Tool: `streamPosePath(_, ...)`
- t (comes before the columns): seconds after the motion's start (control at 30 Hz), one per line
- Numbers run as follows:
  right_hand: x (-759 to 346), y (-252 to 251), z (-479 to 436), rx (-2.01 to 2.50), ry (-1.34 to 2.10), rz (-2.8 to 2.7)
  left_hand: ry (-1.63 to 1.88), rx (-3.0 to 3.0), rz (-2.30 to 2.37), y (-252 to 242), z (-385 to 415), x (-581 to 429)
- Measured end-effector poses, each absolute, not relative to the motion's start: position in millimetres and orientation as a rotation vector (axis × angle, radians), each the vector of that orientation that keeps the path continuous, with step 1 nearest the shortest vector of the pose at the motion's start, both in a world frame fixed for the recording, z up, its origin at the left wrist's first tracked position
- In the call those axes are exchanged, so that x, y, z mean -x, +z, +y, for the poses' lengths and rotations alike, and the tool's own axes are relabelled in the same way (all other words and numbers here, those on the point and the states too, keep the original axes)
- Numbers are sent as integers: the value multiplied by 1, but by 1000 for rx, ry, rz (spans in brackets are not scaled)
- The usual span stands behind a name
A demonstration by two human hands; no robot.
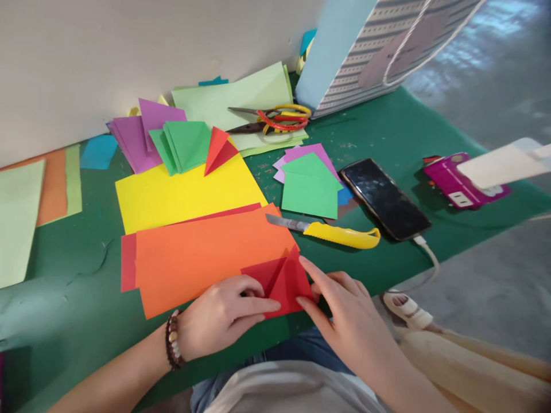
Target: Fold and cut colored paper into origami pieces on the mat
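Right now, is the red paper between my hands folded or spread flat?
Folded: the red paper shows a crease and a raised triangular flap, between the left hand and the right hand.

beaded bracelet (173, 339), left wrist (186, 344) | pale grey top (284, 390) | blue jeans (301, 351)
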State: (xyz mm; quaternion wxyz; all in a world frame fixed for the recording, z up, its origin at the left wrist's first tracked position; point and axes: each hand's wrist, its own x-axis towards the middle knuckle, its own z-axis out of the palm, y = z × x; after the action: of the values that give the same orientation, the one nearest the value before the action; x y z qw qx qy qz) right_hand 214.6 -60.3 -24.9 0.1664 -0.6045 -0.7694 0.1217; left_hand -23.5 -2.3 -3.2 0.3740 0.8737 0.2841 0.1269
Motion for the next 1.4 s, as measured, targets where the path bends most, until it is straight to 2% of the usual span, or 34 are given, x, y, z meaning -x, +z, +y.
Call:
streamPosePath(0.17,-215,-24,-61,1629,258,-2300,341,-2389,704,-2,7,21)
streamPosePath(0.5,-217,-24,-62,1626,286,-2316,368,-2387,679,-16,3,25)
streamPosePath(1.03,-218,-26,-63,1619,278,-2314,347,-2494,631,-11,7,25)
streamPosePath(1.13,-219,-27,-62,1618,371,-2251,409,-2489,592,-10,8,25)
streamPosePath(1.3,-226,-24,-58,1624,761,-1877,425,-2467,604,-8,3,25)
streamPosePath(1.4,-232,-20,-53,1477,933,-2010,354,-2510,673,-5,-4,24)
